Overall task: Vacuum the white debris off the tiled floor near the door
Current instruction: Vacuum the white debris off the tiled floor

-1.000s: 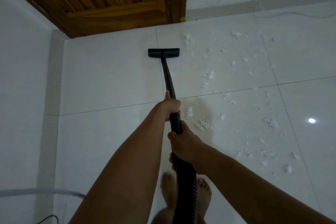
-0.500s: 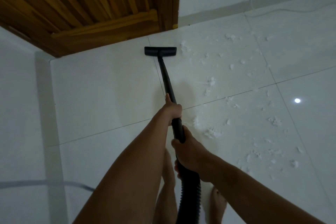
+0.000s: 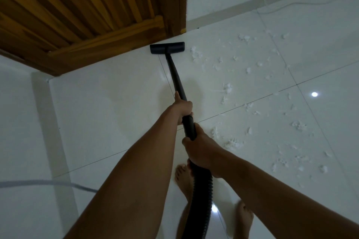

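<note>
Your left hand grips the stiff wand nearer the door, and your right hand grips it farther back, by the flexible hose. The nozzle sits just beside the door; the white debris, light and fluffy-looking, lies scattered to the door's right.

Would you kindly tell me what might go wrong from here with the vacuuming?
The nozzle sits right at the door and may knock it. The debris lies to the nozzle's right, so this line misses it. The hose runs between bare feet, a possible trip.
</note>
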Tool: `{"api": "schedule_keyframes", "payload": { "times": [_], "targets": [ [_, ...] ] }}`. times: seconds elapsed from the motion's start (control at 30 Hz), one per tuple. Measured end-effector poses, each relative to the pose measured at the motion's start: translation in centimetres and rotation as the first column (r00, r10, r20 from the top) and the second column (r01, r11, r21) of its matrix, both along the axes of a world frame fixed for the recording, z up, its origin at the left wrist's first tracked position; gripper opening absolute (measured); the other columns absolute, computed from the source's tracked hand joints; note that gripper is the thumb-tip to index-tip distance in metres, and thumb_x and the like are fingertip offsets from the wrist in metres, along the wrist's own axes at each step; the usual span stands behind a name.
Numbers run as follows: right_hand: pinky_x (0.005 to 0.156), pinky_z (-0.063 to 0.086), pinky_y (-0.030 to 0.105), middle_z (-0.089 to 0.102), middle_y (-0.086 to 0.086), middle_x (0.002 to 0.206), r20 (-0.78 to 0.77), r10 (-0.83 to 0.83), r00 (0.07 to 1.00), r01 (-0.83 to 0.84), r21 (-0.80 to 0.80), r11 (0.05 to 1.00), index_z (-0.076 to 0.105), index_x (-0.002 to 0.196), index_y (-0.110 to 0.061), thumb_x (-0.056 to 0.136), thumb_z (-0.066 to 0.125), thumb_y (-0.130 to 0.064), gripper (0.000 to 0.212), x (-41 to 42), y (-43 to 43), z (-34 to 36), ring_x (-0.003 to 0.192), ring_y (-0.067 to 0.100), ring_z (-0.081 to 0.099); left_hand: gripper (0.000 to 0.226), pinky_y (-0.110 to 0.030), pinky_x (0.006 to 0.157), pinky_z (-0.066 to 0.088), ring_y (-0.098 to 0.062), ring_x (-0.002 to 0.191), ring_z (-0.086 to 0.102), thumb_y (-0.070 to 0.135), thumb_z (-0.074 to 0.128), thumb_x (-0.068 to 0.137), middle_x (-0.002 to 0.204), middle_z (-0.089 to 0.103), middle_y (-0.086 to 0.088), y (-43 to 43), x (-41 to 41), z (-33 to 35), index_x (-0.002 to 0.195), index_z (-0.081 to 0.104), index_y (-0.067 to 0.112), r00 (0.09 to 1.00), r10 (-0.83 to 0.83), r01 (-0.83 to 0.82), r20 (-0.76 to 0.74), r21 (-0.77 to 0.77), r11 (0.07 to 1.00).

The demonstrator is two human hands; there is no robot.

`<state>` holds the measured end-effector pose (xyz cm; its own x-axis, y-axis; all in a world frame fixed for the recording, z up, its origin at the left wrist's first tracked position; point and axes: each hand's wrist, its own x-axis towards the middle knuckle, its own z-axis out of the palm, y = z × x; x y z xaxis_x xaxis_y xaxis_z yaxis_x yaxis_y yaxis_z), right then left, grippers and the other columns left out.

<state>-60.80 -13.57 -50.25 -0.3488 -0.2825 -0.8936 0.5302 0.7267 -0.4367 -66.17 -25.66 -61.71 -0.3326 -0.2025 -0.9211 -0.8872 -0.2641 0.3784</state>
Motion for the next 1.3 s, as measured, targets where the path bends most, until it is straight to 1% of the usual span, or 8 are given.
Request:
{"api": "schedule_keyframes", "payload": {
  "times": [0.2, 0.33, 0.63, 0.8, 0.9, 1.17, 1.23, 1.3],
  "targets": [
    [0.05, 0.057, 0.032, 0.059, 0.017, 0.101, 0.039, -0.044, 0.998, 0.043, 0.031, 0.999, 0.026, 0.155, -0.043, 0.104, 0.046, -0.02, 0.059, -1.5, -0.9, -1.0, 0.057, 0.02, 0.063, 0.087, -0.03, 0.059, 0.051, -0.014, 0.067, 0.052, 0.006, 0.04, 0.101, 0.116, 0.059, -0.017, -0.7, -1.4, -0.3, 0.158, -0.013, 0.043, 1.0, 0.007, -0.007, -0.013, 0.003, 1.0],
    [0.048, 0.055, 0.03, 0.059, 0.014, 0.095, 0.047, -0.027, 0.999, 0.026, 0.042, 0.999, 0.024, 0.157, -0.04, 0.105, 0.047, -0.021, 0.059, -1.9, -0.6, -0.5, 0.056, 0.018, 0.062, 0.086, -0.031, 0.059, 0.052, -0.015, 0.067, 0.052, 0.005, 0.041, 0.1, 0.097, 0.056, -0.012, -0.4, -1.6, -0.2, 0.159, -0.01, 0.043, 0.999, 0.033, -0.032, -0.022, 0.014, 0.999],
    [0.05, 0.059, 0.032, 0.06, 0.015, 0.095, 0.061, 0.049, 0.997, -0.052, 0.055, 0.997, 0.019, 0.158, -0.042, 0.103, 0.046, -0.017, 0.066, 1.1, 1.6, 3.5, 0.056, 0.02, 0.063, 0.084, -0.029, 0.059, 0.053, -0.015, 0.066, 0.053, 0.008, 0.041, 0.102, 0.107, 0.054, -0.013, 2.0, 2.5, 2.6, 0.159, -0.009, 0.044, 0.998, 0.066, -0.067, 0.014, 0.067, 0.996],
    [0.068, 0.066, 0.044, 0.062, 0.022, 0.113, 0.048, 0.062, 0.997, -0.066, 0.082, 0.995, 0.019, 0.158, -0.042, 0.103, 0.046, -0.02, 0.066, 0.3, 1.1, 1.7, 0.062, 0.024, 0.066, 0.085, -0.029, 0.059, 0.054, -0.014, 0.063, 0.051, 0.006, 0.04, 0.102, 0.089, 0.054, -0.01, 1.5, 1.5, 1.8, 0.159, -0.01, 0.043, 0.996, 0.093, -0.092, -0.009, 0.061, 0.994],
    [0.06, 0.063, 0.039, 0.061, 0.021, 0.112, 0.051, 0.045, 0.998, -0.048, 0.071, 0.996, 0.019, 0.158, -0.044, 0.104, 0.045, -0.021, 0.064, -0.3, 0.8, 0.3, 0.056, 0.021, 0.065, 0.085, -0.026, 0.052, 0.052, -0.014, 0.063, 0.051, 0.006, 0.04, 0.102, 0.103, 0.054, -0.013, 1.0, 0.8, 1.0, 0.159, -0.01, 0.044, 0.995, 0.098, -0.097, -0.013, 0.047, 0.994],
    [0.062, 0.062, 0.039, 0.061, 0.021, 0.113, 0.059, 0.055, 0.997, -0.058, 0.061, 0.996, 0.017, 0.158, -0.043, 0.104, 0.047, -0.021, 0.066, 1.6, 2.5, -1.0, 0.059, 0.023, 0.065, 0.084, -0.023, 0.043, 0.05, -0.013, 0.062, 0.052, 0.007, 0.041, 0.102, 0.142, 0.054, -0.021, 2.7, 2.6, 0.0, 0.16, -0.007, 0.043, 0.995, 0.094, -0.094, -0.013, 0.004, 0.996],
    [0.061, 0.061, 0.039, 0.061, 0.025, 0.124, 0.069, 0.064, 0.996, -0.068, 0.06, 0.996, 0.017, 0.158, -0.043, 0.103, 0.048, -0.02, 0.067, 2.6, 3.8, -0.7, 0.059, 0.024, 0.065, 0.084, -0.025, 0.047, 0.051, -0.013, 0.061, 0.051, 0.007, 0.042, 0.102, 0.13, 0.06, -0.021, 4.0, 3.7, 0.2, 0.159, -0.008, 0.044, 0.994, 0.109, -0.109, -0.008, 0.008, 0.994],
    [0.062, 0.061, 0.039, 0.061, 0.025, 0.125, 0.083, 0.074, 0.994, -0.079, 0.057, 0.995, 0.015, 0.159, -0.044, 0.103, 0.048, -0.02, 0.069, 3.8, 5.7, -0.4, 0.062, 0.025, 0.065, 0.084, -0.027, 0.053, 0.052, -0.013, 0.062, 0.051, 0.007, 0.042, 0.102, 0.105, 0.059, -0.015, 5.8, 5.2, 0.5, 0.159, -0.008, 0.045, 0.992, 0.125, -0.125, 0.0, 0.011, 0.992]
  ]
}}
